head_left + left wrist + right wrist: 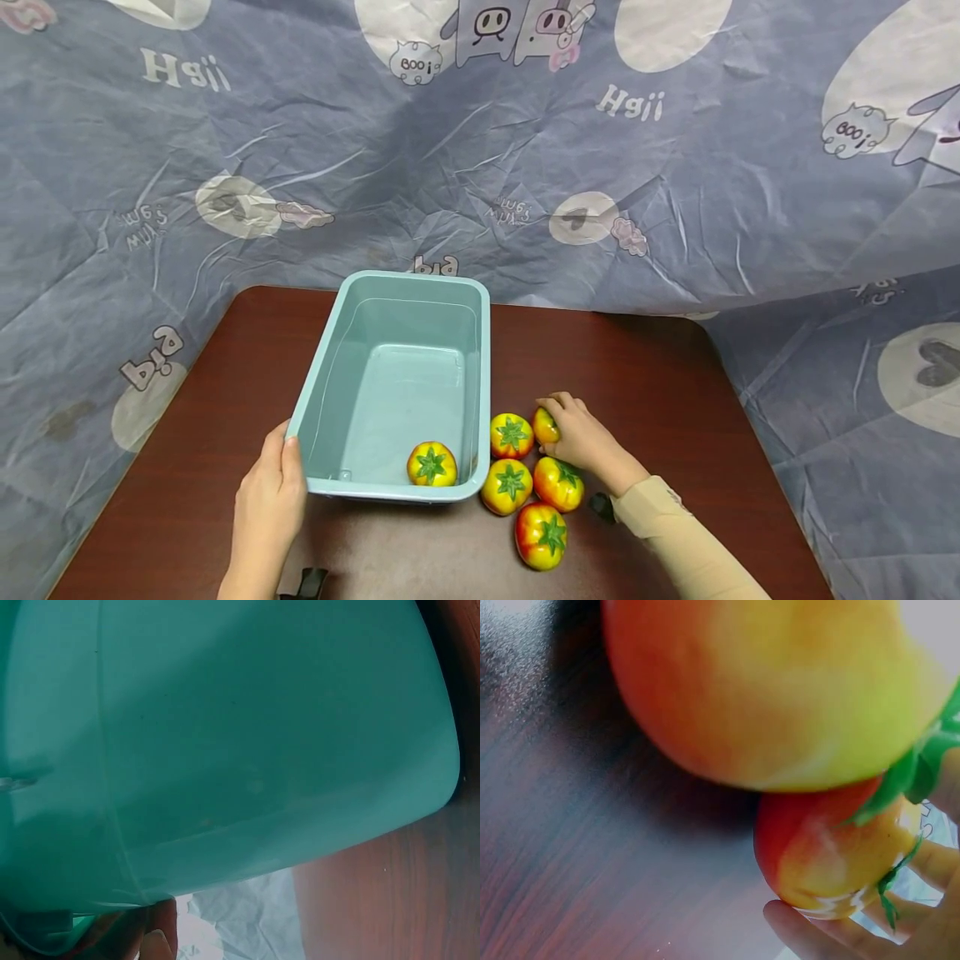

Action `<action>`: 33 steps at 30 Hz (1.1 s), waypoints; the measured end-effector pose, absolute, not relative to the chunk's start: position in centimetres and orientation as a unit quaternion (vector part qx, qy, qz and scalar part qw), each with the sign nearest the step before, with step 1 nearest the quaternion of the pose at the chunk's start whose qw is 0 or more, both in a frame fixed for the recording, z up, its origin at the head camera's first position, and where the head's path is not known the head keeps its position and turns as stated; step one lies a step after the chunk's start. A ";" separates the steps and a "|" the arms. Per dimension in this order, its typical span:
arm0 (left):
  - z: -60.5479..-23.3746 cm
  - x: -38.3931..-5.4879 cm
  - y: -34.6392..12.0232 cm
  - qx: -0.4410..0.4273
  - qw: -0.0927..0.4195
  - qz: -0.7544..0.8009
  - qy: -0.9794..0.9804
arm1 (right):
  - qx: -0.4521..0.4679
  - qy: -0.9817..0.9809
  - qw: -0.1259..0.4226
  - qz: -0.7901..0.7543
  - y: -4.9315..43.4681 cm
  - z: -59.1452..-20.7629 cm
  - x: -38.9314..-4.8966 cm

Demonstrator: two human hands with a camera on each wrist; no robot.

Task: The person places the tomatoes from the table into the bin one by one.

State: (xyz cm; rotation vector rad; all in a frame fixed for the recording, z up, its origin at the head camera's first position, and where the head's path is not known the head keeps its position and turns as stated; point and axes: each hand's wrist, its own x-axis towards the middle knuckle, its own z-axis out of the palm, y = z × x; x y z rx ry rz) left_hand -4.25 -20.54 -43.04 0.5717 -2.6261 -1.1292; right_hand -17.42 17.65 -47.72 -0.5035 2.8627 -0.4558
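A pale blue-green plastic bin point(405, 400) stands on the table, with one yellow tomato point(432, 464) inside at its near right corner. My left hand point(272, 500) grips the bin's near left rim, thumb on top; the left wrist view shows the bin's outer wall point(262, 750) and fingertips at its edge. To the bin's right, my right hand point(581, 437) curls its fingers round a red-and-yellow tomato point(546, 426), the farthest right of a cluster. In the right wrist view that held tomato point(825, 855) lies against the fingers, behind a larger-looking tomato point(765, 690).
Several more tomatoes with green star-shaped tops sit close together beside the bin, among them a redder one point(541, 536) nearest me. The dark wooden table point(637, 367) ends at the back against a printed grey-blue cloth point(480, 192).
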 end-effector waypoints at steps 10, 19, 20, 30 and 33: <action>-42.6 -4.2 -20.2 0.215 0.096 -0.391 -0.890 | -0.177 0.969 0.055 -0.163 18.5 -46.1 -17.4; -42.6 -4.4 -20.4 0.219 0.075 -0.385 -0.893 | -0.199 0.966 0.024 -0.164 17.8 -42.5 -17.7; -42.5 -4.4 -20.4 0.219 0.071 -0.384 -0.894 | -0.203 0.965 0.023 -0.162 17.6 -42.1 -17.7; -42.3 -4.3 -20.5 0.215 0.047 -0.381 -0.898 | -0.215 0.964 0.022 -0.155 16.3 -39.2 -17.7; -42.3 -4.3 -20.4 0.215 0.046 -0.382 -0.898 | -0.223 0.962 0.014 -0.156 16.0 -38.4 -17.6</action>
